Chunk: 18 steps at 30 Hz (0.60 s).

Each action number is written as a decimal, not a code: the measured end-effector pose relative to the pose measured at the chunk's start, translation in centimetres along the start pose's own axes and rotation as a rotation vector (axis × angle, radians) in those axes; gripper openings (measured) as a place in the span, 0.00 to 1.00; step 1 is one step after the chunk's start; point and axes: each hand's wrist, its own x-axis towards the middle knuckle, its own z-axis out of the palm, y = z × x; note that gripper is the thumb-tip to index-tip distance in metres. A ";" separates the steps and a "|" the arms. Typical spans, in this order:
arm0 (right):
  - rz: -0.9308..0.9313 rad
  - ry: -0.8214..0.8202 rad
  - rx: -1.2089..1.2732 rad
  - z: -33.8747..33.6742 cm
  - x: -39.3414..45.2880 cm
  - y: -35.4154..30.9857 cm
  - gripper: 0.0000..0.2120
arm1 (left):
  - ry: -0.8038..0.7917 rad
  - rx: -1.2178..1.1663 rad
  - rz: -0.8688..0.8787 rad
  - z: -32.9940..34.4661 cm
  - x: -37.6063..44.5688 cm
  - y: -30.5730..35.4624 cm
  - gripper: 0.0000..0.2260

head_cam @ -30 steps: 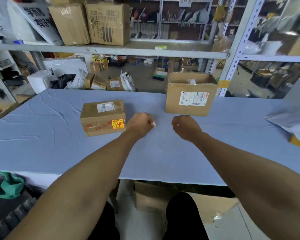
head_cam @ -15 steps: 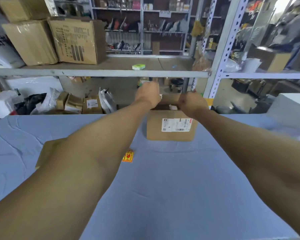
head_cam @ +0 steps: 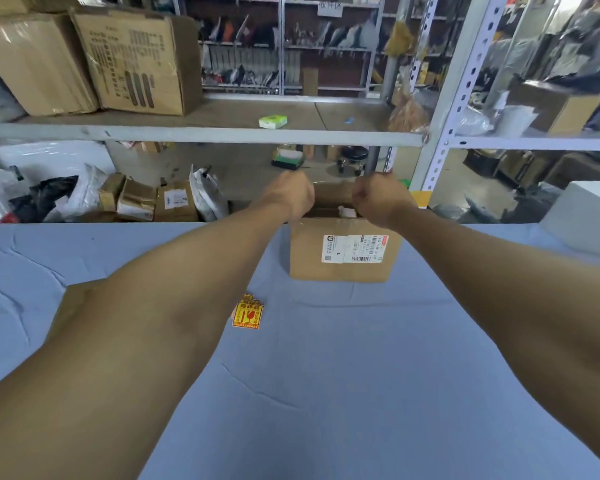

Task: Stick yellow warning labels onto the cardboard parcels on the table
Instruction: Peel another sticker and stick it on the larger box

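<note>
You're in a warehouse/packing rm, metal racking (head_cam: pixel 454 98) w/ stacked cartons (head_cam: pixel 132 60), bagged stock behind, loose parcels on floor (head_cam: pixel 146 202), blue-covered packing table (head_cam: pixel 326 393)

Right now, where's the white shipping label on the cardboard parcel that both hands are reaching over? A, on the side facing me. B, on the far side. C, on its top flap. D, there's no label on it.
A: the white shipping label sits on the near side of the cardboard parcel, the face turned toward the camera, below the left hand and the right hand closed over its top.
</note>
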 end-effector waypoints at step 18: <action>-0.326 -0.288 0.243 7.9 -7.2 -24.9 0.08 | -0.094 0.146 -0.469 -10.3 -24.2 -22.0 0.39</action>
